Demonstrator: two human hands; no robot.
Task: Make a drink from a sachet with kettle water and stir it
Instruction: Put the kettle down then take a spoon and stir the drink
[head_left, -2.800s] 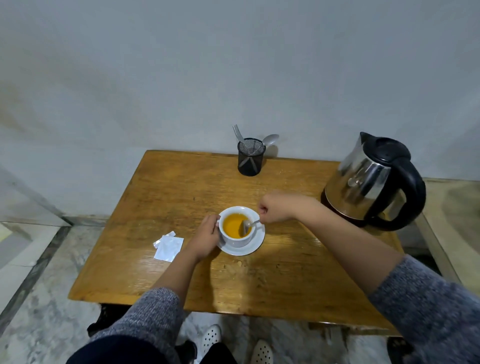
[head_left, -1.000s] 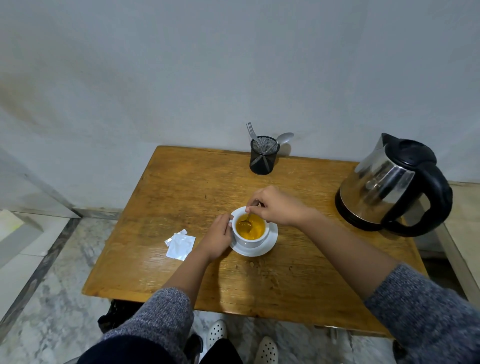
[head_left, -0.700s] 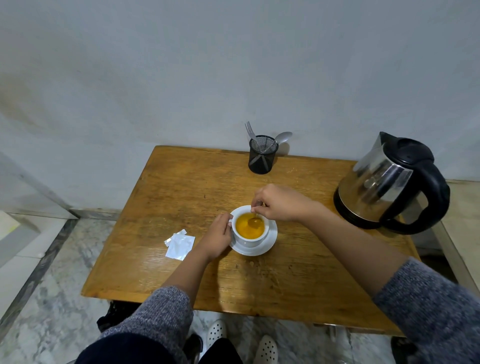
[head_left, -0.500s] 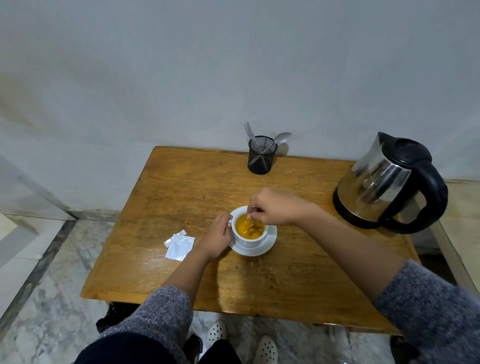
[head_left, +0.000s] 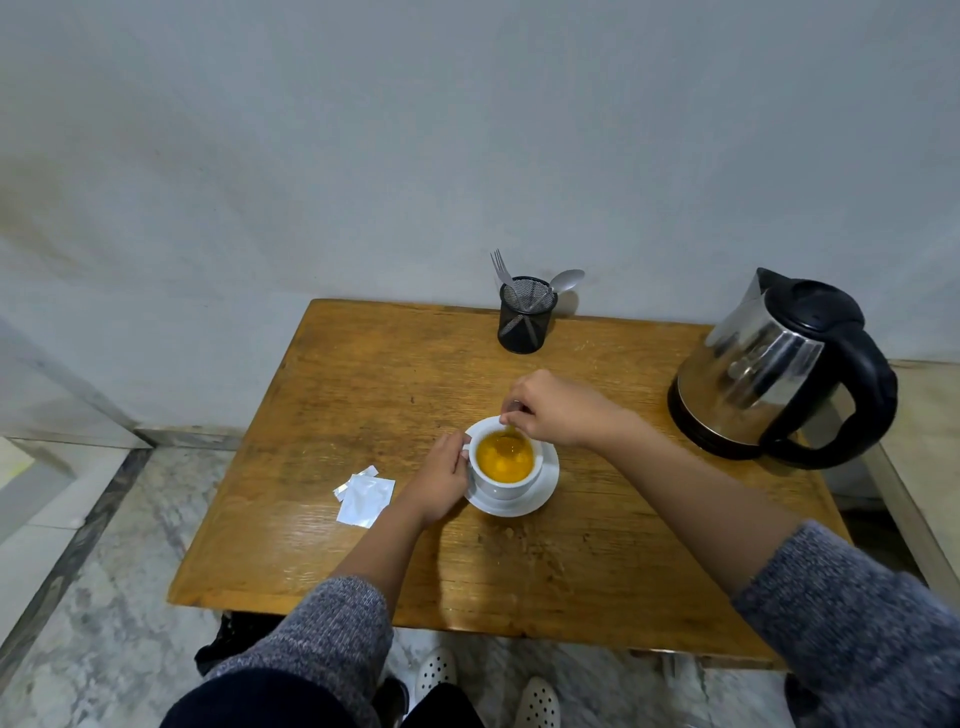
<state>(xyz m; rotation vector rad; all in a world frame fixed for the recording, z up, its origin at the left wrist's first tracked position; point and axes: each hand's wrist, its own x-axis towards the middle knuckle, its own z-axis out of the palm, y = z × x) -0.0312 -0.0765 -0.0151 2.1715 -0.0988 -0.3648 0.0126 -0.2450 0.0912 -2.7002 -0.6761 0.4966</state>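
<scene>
**Spoon in the cup of orange drink**

On the wooden table (head_left: 363, 374), the torn sachet (head_left: 365, 499) lies flat at the left. Just beside it, the left hand (head_left: 440, 480) wraps closed around the side of the white cup (head_left: 503, 483), which stands on a saucer (head_left: 540, 496). The right hand (head_left: 558, 410) pinches the spoon (head_left: 510, 438), its bowl dipped in the orange drink (head_left: 505, 460). At the far right stands the kettle (head_left: 769, 364).

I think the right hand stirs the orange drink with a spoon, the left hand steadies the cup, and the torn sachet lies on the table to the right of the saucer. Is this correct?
Not quite. The head view shows the torn sachet lying to the left of the saucer, beside the left hand. The rest holds: the right hand stirs the orange drink with a spoon, and the left hand steadies the cup.
</scene>
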